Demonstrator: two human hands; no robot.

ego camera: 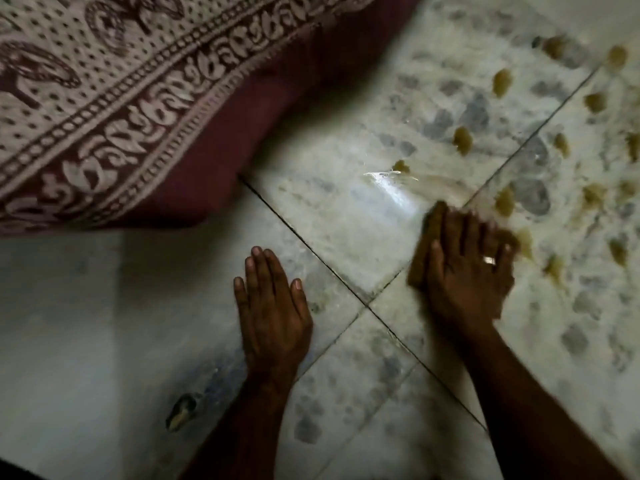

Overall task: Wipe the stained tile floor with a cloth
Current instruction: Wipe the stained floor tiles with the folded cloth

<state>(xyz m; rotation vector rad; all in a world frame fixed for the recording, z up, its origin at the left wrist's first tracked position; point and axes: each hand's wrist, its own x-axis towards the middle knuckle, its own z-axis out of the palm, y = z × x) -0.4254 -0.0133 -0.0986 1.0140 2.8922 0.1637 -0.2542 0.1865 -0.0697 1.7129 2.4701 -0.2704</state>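
The floor is pale marbled tile [346, 216] with dark grout lines. Several yellow-brown stains [462, 140] dot the tiles at the right and upper right. My right hand [467, 271], blurred and wearing a ring, lies flat with spread fingers on a brown cloth [424, 251], which shows at the hand's left edge. A wet glossy streak [391, 188] runs just beyond the cloth. My left hand [273, 306] rests flat on the tile, fingers straight and together, holding nothing.
A maroon and white patterned fabric [114, 109] covers the upper left and overhangs the floor. A small dark scrap [180, 415] lies on the tile near my left forearm. More stains [554, 268] sit right of my right hand.
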